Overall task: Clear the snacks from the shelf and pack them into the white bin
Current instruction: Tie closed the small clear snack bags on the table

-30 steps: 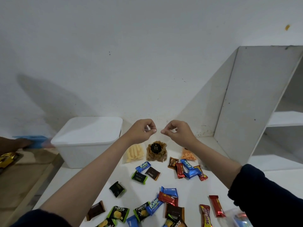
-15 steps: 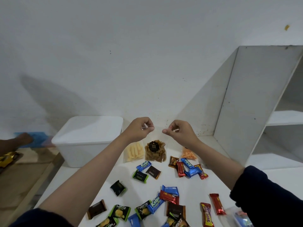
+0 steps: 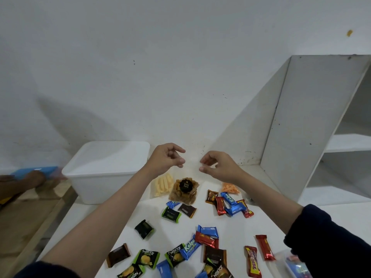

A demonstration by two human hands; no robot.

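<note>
Head view: snacks lie scattered on the white shelf top [image 3: 236, 225], none in the white bin [image 3: 104, 177] that I can see; its lid is on. The bin sits at the far left corner of the surface, against the wall. Near the far edge: a clear bag of pale sticks [image 3: 163, 185], touching a brown snack bag with a black round label [image 3: 185, 190], and a small orange snack bag [image 3: 230, 188] to the right. Just near of that, a cluster of red and blue bars with a Kalpa bar [image 3: 230, 199]. Toward the near edge: Nextar packs [image 3: 147, 257], dark brown packs, more blue Kalpa bars, a red Beng-beng bar [image 3: 252, 261]. My left hand [image 3: 165, 159] and right hand [image 3: 217, 165] hover above the far snacks, apart from each other, fingers loosely curled, thumb and fingertips not meeting, holding nothing. Dark sleeves at both elbows. White shelving unit [image 3: 313, 125] stands at the right. Another person's hand [image 3: 34, 178] shows at the left edge on a blurred blue thing, beyond the surface.
</note>
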